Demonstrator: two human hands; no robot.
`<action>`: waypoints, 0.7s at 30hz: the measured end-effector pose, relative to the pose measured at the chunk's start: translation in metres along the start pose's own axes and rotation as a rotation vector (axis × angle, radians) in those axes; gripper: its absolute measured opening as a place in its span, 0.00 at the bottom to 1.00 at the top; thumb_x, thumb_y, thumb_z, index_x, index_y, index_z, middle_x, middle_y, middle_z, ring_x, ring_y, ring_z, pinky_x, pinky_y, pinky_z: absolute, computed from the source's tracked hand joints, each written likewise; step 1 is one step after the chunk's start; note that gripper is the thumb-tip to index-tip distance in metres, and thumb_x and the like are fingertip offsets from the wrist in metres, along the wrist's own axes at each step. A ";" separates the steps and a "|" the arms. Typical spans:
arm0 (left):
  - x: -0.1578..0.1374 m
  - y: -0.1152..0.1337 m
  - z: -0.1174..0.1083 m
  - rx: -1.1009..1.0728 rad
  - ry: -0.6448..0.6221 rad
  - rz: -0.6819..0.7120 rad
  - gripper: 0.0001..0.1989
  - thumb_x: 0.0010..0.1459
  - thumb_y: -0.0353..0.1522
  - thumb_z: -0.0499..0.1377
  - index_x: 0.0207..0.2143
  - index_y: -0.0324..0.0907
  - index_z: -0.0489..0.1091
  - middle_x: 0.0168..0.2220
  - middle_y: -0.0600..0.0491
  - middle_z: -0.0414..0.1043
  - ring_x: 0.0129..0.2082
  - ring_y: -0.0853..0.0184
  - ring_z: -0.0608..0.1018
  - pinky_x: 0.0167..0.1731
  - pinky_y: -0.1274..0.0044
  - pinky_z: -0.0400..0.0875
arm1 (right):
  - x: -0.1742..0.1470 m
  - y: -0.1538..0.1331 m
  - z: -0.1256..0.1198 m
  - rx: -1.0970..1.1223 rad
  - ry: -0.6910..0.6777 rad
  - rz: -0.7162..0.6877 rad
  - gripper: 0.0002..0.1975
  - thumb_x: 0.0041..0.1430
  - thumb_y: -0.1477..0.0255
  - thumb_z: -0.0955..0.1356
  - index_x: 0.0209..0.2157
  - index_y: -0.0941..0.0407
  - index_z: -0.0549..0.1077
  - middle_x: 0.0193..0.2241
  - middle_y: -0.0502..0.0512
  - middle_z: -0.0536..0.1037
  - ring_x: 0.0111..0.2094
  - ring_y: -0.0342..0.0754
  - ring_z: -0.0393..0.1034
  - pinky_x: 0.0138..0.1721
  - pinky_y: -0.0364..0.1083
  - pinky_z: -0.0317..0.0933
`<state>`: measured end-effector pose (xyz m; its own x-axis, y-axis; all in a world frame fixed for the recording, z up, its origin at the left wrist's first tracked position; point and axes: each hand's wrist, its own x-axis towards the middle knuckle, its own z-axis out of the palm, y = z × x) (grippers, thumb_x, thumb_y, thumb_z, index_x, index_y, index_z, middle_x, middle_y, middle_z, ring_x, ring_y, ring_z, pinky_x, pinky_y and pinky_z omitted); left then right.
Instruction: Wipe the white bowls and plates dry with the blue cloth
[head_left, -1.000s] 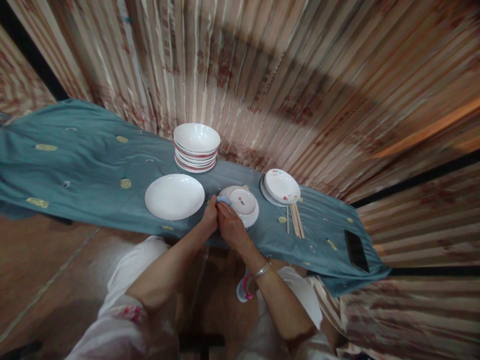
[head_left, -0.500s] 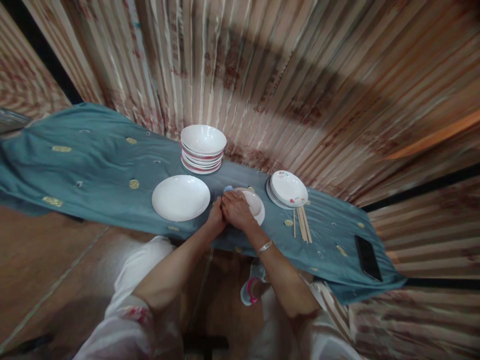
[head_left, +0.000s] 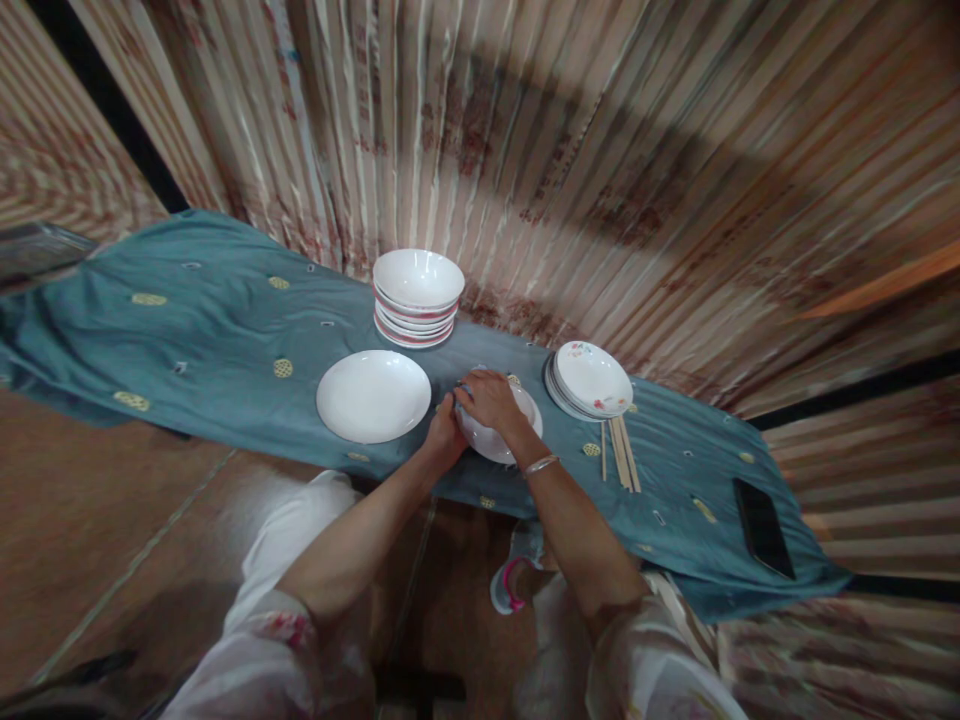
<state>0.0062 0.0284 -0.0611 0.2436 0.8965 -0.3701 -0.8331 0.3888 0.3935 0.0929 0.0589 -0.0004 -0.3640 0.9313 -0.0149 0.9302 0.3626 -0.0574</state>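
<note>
My left hand (head_left: 448,437) is closed at the left rim of a white bowl (head_left: 491,443), thumb up and fingers mostly hidden. My right hand (head_left: 489,400) reaches over the same bowl, its fingers bent down at the far left rim, close to my left thumb. Whatever lies under the right fingertips, if anything, is hidden. The bowl stands low over the cloth-covered table near its front edge. Just left of it lies a white oval-looking plate (head_left: 373,397).
Behind stands a stack of white bowls and plates (head_left: 418,280). To the right are a stack of flowered plates (head_left: 592,380), several chopsticks (head_left: 622,455) and a black phone (head_left: 763,527). The blue-green tablecloth (head_left: 225,330) reaches a pleated curtain (head_left: 510,180).
My hands have moved slightly apart; my right hand has shifted over the bowl. More of the bowl's near side shows. A light blue bit seen by my fingers is hidden. The view has shifted slightly.
</note>
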 end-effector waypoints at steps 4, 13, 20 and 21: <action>-0.005 0.003 0.006 0.003 0.062 -0.046 0.18 0.66 0.39 0.50 0.43 0.37 0.74 0.40 0.44 0.81 0.52 0.55 0.78 0.55 0.65 0.70 | 0.003 0.007 0.000 0.032 0.024 0.050 0.18 0.70 0.66 0.60 0.45 0.60 0.77 0.48 0.64 0.79 0.51 0.53 0.72 0.53 0.49 0.59; -0.014 0.010 0.013 0.090 0.121 -0.116 0.22 0.66 0.43 0.49 0.40 0.36 0.76 0.37 0.42 0.81 0.51 0.51 0.78 0.55 0.65 0.70 | 0.005 0.039 0.009 0.142 0.022 0.214 0.18 0.71 0.65 0.59 0.49 0.58 0.77 0.49 0.62 0.79 0.51 0.50 0.72 0.53 0.45 0.61; -0.017 0.011 0.015 0.102 0.127 -0.128 0.25 0.67 0.42 0.46 0.43 0.34 0.76 0.36 0.41 0.81 0.51 0.51 0.78 0.55 0.64 0.70 | 0.001 0.058 0.015 0.207 0.036 0.283 0.17 0.71 0.67 0.60 0.50 0.58 0.76 0.48 0.60 0.80 0.48 0.49 0.75 0.51 0.44 0.63; -0.016 0.010 0.014 0.103 0.127 -0.126 0.24 0.67 0.42 0.46 0.43 0.34 0.76 0.36 0.41 0.81 0.51 0.51 0.79 0.55 0.64 0.70 | 0.000 0.060 0.015 0.222 0.043 0.293 0.17 0.71 0.67 0.60 0.50 0.58 0.77 0.48 0.59 0.81 0.48 0.49 0.75 0.51 0.44 0.63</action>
<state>0.0009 0.0207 -0.0390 0.2722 0.8079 -0.5226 -0.7430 0.5216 0.4194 0.1482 0.0799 -0.0193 -0.0772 0.9968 -0.0209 0.9598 0.0687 -0.2721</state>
